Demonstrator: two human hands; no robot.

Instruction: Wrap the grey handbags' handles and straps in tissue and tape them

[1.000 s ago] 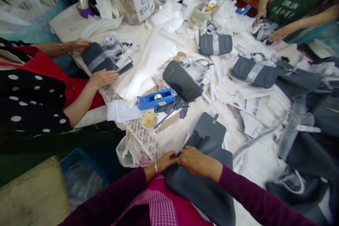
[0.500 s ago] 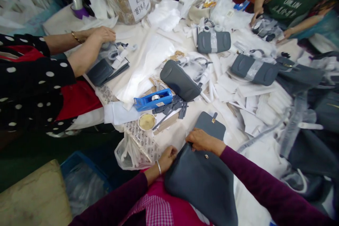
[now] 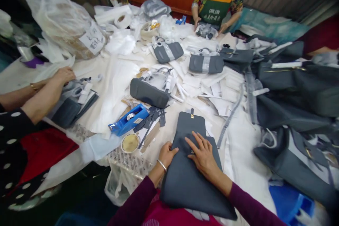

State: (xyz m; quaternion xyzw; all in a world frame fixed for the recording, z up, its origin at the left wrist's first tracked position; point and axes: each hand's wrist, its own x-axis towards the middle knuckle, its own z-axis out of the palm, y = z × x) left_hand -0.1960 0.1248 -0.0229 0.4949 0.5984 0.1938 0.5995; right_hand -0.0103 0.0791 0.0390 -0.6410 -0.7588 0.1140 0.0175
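With the flat dark bag (image 3: 190, 187) as the clock's centre, a co-worker's hand (image 3: 64, 75) sits far out at 10 o'clock, beside another dark bag (image 3: 66, 112) with white-wrapped parts. Nearer at 10 o'clock lies a blue tape dispenser (image 3: 120, 127), with a round tin (image 3: 130, 143) just beside it. A rounded grey bag (image 3: 148, 93) rests at 11 o'clock. The person's left hand (image 3: 166, 156) is at the flat bag's 10 o'clock edge, its fingers curled; whether they pinch that edge, one cannot tell. The flat bag lies right before the person, reaching over the pink apron, its flap and gold clasp (image 3: 192, 116) pointing to 12 o'clock. The right hand (image 3: 203, 153) presses on it toward 1 o'clock, fingers spread and grasping nothing. Beyond, at 12 o'clock, lies a banded grey bag (image 3: 197, 63); at 3 o'clock, a dark handbag (image 3: 293, 162).
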